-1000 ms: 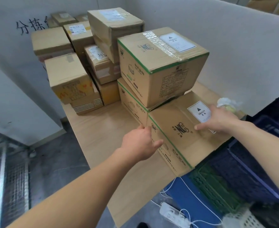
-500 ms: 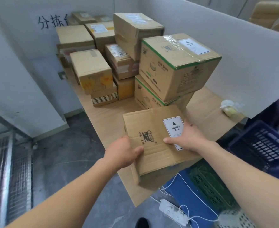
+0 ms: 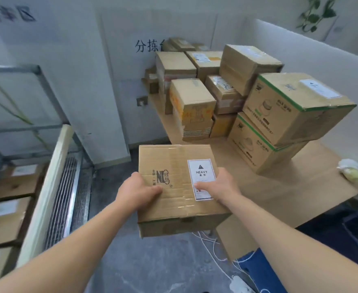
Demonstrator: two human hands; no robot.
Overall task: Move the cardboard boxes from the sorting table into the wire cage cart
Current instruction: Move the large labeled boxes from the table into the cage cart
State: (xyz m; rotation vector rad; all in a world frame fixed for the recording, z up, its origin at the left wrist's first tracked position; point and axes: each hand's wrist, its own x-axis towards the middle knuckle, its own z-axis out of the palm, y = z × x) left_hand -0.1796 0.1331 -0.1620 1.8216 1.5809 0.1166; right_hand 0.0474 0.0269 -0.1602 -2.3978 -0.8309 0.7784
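Hands nearest us: our left hand and right hand grip opposite sides of the carried box. Both thumbs are pressed flat on its top, and the other fingers are hidden past its edges (presumably curled beneath, though we cannot see them). The right thumb lies on the white HEAVY label. The box is in the air above the grey floor, clear of the sorting table on its right and not yet over the wire cage cart on the left. We judge this one to be in mid-carry, lifted but not delivered.

Inside the cart, the loaded boxes show that part of the job is done. We make out about three tops with pale labels, though blur keeps us from counting more.

Farther off, the table holds plenty: two green-edged boxes stacked at the right, then a cluster of rear boxes running back to the wall. By our reckoning more remains than has been moved. This box now needs a swing leftward and a lowering into the cart.
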